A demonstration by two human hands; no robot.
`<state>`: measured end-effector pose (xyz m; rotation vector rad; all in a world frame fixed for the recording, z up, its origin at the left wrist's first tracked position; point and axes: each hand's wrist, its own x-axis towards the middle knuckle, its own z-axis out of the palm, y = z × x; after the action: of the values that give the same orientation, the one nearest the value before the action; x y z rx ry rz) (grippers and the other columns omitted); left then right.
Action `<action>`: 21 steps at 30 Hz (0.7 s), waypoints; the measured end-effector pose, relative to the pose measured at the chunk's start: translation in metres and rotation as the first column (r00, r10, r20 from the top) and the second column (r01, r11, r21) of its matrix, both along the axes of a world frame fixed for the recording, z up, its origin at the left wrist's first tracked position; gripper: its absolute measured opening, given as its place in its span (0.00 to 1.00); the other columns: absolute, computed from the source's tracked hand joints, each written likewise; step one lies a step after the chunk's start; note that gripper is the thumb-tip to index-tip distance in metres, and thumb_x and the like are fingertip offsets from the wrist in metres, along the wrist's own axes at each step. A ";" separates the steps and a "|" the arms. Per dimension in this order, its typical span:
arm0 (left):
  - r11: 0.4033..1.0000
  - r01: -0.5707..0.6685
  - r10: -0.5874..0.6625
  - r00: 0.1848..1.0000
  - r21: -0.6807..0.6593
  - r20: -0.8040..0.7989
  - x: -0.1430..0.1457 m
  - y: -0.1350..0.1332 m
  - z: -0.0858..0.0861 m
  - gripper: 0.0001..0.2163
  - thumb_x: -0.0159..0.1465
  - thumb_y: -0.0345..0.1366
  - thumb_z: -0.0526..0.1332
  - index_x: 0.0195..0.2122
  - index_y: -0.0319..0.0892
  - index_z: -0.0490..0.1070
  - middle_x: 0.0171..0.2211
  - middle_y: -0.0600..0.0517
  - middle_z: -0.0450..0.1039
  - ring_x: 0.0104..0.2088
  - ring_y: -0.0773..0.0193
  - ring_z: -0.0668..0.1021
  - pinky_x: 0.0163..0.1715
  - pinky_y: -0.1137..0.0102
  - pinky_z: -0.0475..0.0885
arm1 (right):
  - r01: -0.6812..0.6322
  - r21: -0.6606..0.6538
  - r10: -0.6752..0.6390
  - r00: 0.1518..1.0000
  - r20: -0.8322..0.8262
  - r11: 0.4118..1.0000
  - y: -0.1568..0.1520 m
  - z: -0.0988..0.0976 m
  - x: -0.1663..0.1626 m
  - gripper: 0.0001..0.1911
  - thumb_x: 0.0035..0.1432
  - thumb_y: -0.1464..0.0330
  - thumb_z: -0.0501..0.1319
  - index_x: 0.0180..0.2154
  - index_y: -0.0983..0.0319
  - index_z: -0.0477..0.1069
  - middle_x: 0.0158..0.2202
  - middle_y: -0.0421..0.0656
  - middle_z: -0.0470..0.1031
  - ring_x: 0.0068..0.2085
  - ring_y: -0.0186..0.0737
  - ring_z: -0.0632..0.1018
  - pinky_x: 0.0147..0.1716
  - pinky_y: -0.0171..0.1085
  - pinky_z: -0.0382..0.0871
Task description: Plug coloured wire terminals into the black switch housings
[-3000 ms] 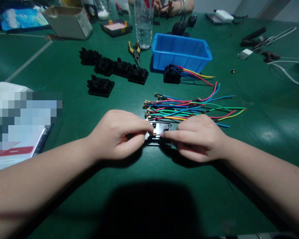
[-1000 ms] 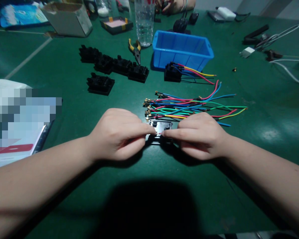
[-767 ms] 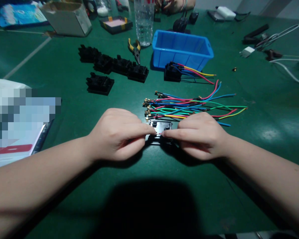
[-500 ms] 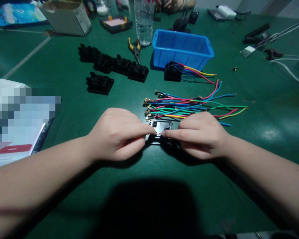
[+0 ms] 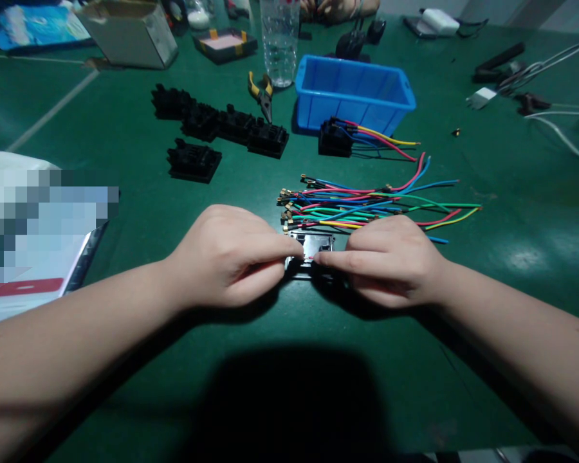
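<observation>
Facing each other, the person's bare left hand [image 5: 234,257] and bare right hand [image 5: 390,260] nearly meet over a small, rectangular black plastic housing [image 5: 318,242], which lies on the green desk [image 5: 511,257] about midway between its near and far edges. The fingers [image 5: 282,248] of each hand are curled, with the index finger stretched toward the middle of the housing; a thin reddish strip [image 5: 311,258] shows between the two tips, but it is too small to make out, and whether either hand grips anything cannot be told. Just beyond the housing, toward the far edge, lies a loose bundle of red, blue, green and yellow insulated wires [image 5: 354,209], most of their brass-coloured terminals [image 5: 289,224] pointing to the desk's left side. Farther on, a black plastic block with coloured wires attached [image 5: 335,139] stands in front of a rectangular blue plastic bin [image 5: 318,108]. To the left of that bin lie yellow-handled pliers [image 5: 265,101] beside a clear plastic bottle [image 5: 278,54], and nearer are a row of four black plastic units [image 5: 234,125] and a fifth unit [image 5: 193,162] apart from them. Another person's hands [image 5: 335,9], partly cut off, show near the far edge.
</observation>
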<state>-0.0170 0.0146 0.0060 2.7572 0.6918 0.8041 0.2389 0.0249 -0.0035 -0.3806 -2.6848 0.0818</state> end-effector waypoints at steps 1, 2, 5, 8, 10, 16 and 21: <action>1.000 -0.007 0.007 1.000 0.001 -0.005 0.000 0.000 0.001 0.10 0.63 0.28 0.54 0.36 0.42 0.76 0.18 0.55 0.71 0.18 0.68 0.70 0.22 0.70 0.60 | 0.003 0.008 -0.003 1.000 0.008 1.000 0.000 0.000 0.000 0.15 0.64 0.70 0.51 0.47 0.62 0.72 0.22 0.38 0.68 0.23 0.34 0.67 0.25 0.38 0.52; 1.000 -0.013 0.013 1.000 0.001 -0.007 0.000 0.000 0.001 0.10 0.62 0.28 0.54 0.36 0.42 0.76 0.18 0.55 0.71 0.18 0.68 0.70 0.22 0.70 0.60 | 0.006 0.018 -0.006 1.000 0.015 1.000 0.000 0.001 0.000 0.15 0.65 0.70 0.51 0.48 0.62 0.72 0.22 0.38 0.68 0.23 0.34 0.67 0.25 0.38 0.52; 1.000 -0.006 0.006 1.000 -0.005 0.006 0.000 0.000 0.000 0.10 0.62 0.28 0.55 0.36 0.41 0.76 0.19 0.55 0.71 0.19 0.67 0.71 0.22 0.70 0.61 | 0.015 0.048 -0.016 1.000 0.026 0.999 -0.001 0.001 -0.001 0.15 0.65 0.70 0.51 0.48 0.62 0.72 0.22 0.38 0.68 0.23 0.34 0.67 0.24 0.38 0.51; 1.000 -0.002 0.002 1.000 -0.014 0.014 0.000 0.000 -0.002 0.10 0.62 0.28 0.55 0.36 0.41 0.76 0.19 0.54 0.71 0.19 0.67 0.71 0.23 0.69 0.60 | 0.030 0.068 -0.030 1.000 0.004 0.997 -0.003 0.001 -0.001 0.14 0.64 0.70 0.51 0.47 0.62 0.71 0.22 0.38 0.68 0.23 0.34 0.67 0.24 0.38 0.52; 1.000 -0.014 0.015 1.000 -0.019 0.009 -0.001 -0.001 -0.002 0.10 0.62 0.28 0.55 0.37 0.41 0.76 0.19 0.54 0.71 0.19 0.67 0.71 0.23 0.70 0.60 | 0.055 0.070 -0.054 0.998 -0.025 0.996 -0.004 0.000 -0.002 0.14 0.63 0.71 0.51 0.47 0.61 0.71 0.23 0.38 0.70 0.23 0.34 0.68 0.24 0.37 0.53; 1.000 -0.018 0.018 1.000 -0.008 -0.003 -0.002 -0.001 -0.004 0.10 0.63 0.29 0.54 0.38 0.43 0.75 0.20 0.54 0.72 0.20 0.66 0.71 0.23 0.69 0.60 | 0.124 0.017 -0.124 0.992 -0.037 0.992 -0.004 0.000 -0.002 0.09 0.59 0.71 0.55 0.41 0.60 0.69 0.25 0.39 0.73 0.24 0.35 0.71 0.25 0.36 0.58; 0.998 -0.045 0.044 0.999 -0.033 -0.027 -0.001 -0.002 -0.007 0.10 0.62 0.29 0.53 0.40 0.45 0.72 0.21 0.55 0.73 0.20 0.66 0.71 0.24 0.68 0.61 | 0.126 0.002 -0.126 0.992 -0.008 0.992 -0.003 0.000 -0.002 0.06 0.60 0.68 0.56 0.39 0.60 0.70 0.26 0.39 0.75 0.26 0.35 0.73 0.25 0.35 0.60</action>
<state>-0.0183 0.0128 -0.0014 2.7363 0.7669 0.7593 0.2367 0.0219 -0.0031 -0.5467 -2.6451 0.0430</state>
